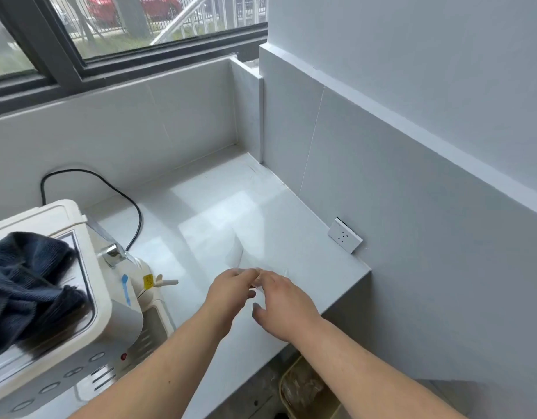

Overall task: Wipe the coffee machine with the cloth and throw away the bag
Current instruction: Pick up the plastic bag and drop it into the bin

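Observation:
A clear plastic bag [249,252] lies flat on the white counter [200,207], hard to see against it. My left hand [231,293] and my right hand [284,303] meet at the bag's near edge, and both pinch it with their fingertips. The cream coffee machine [89,297] stands at the left. A dark blue cloth [28,285] lies crumpled on top of the machine, with no hand on it.
A black power cord [116,189] loops behind the machine. A wall socket [345,235] sits on the right wall just above the counter. Below the counter's front right corner stands a bin [303,388] lined with plastic. A window runs along the back.

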Tool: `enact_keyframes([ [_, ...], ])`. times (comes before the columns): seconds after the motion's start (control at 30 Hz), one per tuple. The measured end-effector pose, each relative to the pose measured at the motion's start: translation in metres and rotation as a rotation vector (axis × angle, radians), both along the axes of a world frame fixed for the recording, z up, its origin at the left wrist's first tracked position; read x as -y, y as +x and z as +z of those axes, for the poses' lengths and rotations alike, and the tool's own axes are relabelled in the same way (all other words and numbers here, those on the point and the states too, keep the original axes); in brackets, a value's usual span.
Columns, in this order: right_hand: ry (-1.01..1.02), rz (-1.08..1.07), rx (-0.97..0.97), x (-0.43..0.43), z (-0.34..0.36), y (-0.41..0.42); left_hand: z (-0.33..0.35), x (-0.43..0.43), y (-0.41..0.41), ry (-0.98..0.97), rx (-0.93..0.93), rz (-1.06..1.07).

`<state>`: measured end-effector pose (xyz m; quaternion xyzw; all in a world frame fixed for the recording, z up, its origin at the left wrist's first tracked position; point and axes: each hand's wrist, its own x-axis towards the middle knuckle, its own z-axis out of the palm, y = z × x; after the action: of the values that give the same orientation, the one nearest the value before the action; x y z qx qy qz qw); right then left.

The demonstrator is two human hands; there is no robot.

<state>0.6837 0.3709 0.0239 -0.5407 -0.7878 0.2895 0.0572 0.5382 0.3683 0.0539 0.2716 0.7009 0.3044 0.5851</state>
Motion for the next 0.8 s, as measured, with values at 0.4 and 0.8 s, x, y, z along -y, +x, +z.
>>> enact_keyframes([
  [0.4,0.14,-0.258,0.023,0.031,0.06,0.012,0.067,0.03,0.002,0.19,-0.079,-0.289],
  [0.8,0.309,-0.235,0.04,0.066,0.114,0.016,0.117,0.043,0.011,0.293,-0.047,-0.367],
])
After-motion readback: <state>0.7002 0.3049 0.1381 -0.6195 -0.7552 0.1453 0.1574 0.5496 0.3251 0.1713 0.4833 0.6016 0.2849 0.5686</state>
